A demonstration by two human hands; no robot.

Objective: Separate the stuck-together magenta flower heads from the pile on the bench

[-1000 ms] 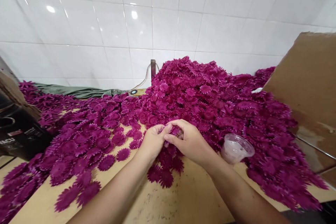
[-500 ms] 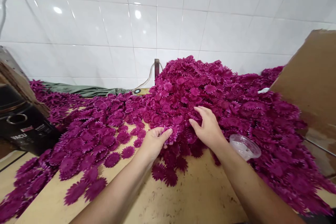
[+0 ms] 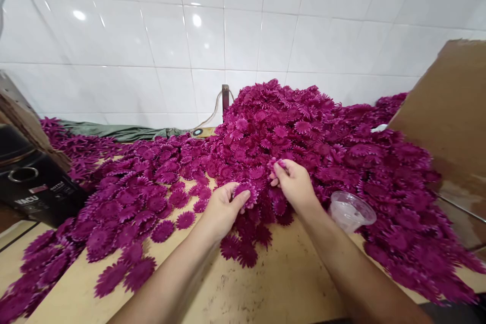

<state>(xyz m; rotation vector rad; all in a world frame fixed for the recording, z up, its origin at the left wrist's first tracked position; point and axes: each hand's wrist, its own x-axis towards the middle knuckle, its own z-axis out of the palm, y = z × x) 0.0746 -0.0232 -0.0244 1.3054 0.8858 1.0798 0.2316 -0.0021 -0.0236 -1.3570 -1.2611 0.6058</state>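
Purple petal discs lie in a large heap (image 3: 281,116) against the wall, spreading left and right over the wooden table (image 3: 266,283). Near the heap's front edge, my left hand (image 3: 227,206) pinches a petal disc (image 3: 245,192) between thumb and fingers; whether more lie beneath it I cannot tell. To its right and slightly higher, my right hand (image 3: 294,179) is closed on another petal disc (image 3: 278,163), held at the fingertips. The two hands are apart, both just above the front of the heap.
A clear plastic tub (image 3: 351,210) sits right of my right forearm. A cardboard sheet (image 3: 448,116) leans at the right. On the left stands a black container (image 3: 36,182). Green cloth (image 3: 121,130) runs along the tiled wall, near a small yellow object (image 3: 205,132).
My right hand has closed from an open pose and now holds a petal disc. The disc in my left hand shows its face more fully.
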